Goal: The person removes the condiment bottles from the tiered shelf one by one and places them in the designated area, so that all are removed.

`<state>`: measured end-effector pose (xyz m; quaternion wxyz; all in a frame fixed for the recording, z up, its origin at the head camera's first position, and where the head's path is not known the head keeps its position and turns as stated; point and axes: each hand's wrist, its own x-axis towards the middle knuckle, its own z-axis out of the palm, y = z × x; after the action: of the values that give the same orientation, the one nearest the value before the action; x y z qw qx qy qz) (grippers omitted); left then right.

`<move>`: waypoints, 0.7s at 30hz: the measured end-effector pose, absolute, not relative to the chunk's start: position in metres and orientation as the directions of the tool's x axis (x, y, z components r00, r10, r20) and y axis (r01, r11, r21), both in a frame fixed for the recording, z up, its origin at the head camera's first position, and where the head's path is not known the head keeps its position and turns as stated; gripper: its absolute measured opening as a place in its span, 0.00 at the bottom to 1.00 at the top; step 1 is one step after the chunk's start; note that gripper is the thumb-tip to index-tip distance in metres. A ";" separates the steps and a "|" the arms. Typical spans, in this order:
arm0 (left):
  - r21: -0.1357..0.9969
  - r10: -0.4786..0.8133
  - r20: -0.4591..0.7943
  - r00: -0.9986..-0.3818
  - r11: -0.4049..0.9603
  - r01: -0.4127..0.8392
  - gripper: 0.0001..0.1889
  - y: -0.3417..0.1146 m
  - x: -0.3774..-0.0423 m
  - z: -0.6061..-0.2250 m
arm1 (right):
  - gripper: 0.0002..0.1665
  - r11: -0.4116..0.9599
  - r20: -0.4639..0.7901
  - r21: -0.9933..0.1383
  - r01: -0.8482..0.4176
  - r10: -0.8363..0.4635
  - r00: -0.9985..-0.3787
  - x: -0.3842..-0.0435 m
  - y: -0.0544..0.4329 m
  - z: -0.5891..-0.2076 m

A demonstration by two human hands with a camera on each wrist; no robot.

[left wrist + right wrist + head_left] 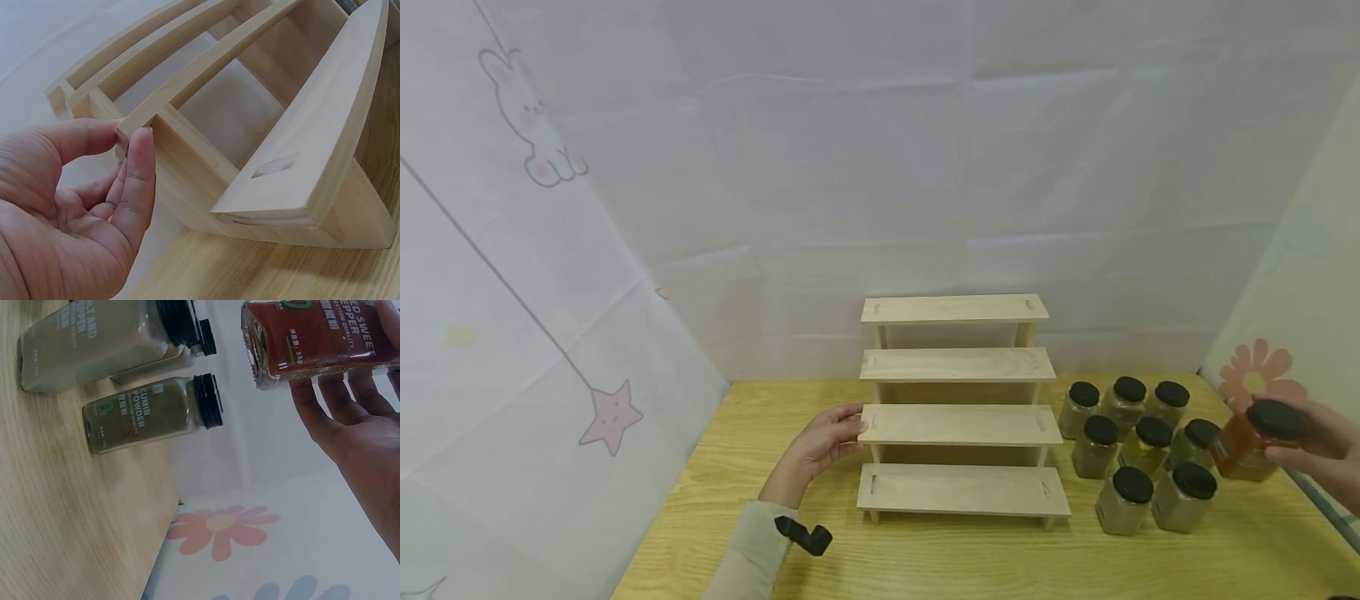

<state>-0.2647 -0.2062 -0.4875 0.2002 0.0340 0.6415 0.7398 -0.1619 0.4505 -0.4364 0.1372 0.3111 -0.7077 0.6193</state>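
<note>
A pale wooden four-step rack (958,423) stands on the table. My left hand (823,442) holds the left end of its second step from the bottom; in the left wrist view, the thumb and a finger pinch that board's corner. At the far right, my right hand (1330,454) grips a spice jar (1243,446) of red powder with a black lid, raised off the table. Its label in the right wrist view reads partly "sweet pepper". Beside it stand several black-lidded spice jars, among them a cumin powder jar (140,417).
The jars, including a front one (1123,504) with pale contents, stand grouped right of the rack. Under everything lies a wood-grain table (970,558). White printed sheets (850,183) hang behind and at both sides, close to the table's edges.
</note>
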 end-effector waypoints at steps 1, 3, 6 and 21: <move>0.963 0.340 -0.205 -0.918 -0.096 -0.251 0.36 -0.206 -0.264 -0.487 | 0.44 0.032 0.586 -0.788 -0.614 -0.264 -0.766 -0.162 0.451 -0.439; 0.964 0.339 -0.202 -0.919 -0.094 -0.247 0.37 -0.206 -0.264 -0.487 | 0.45 0.013 0.596 -0.783 -0.621 -0.268 -0.757 -0.162 0.453 -0.444; 0.964 0.335 -0.204 -0.920 -0.094 -0.248 0.37 -0.206 -0.264 -0.487 | 0.45 -0.003 0.595 -0.786 -0.618 -0.277 -0.755 -0.160 0.456 -0.450; 0.964 0.328 -0.208 -0.922 -0.094 -0.250 0.35 -0.205 -0.265 -0.489 | 0.44 -0.061 0.499 -0.861 -0.505 -0.302 -0.812 -0.151 0.479 -0.485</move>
<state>-0.2652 -0.2050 -0.4890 0.1957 0.0302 0.6440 0.7389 -0.1515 0.4786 -0.4846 0.0763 0.2966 -0.6808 0.6654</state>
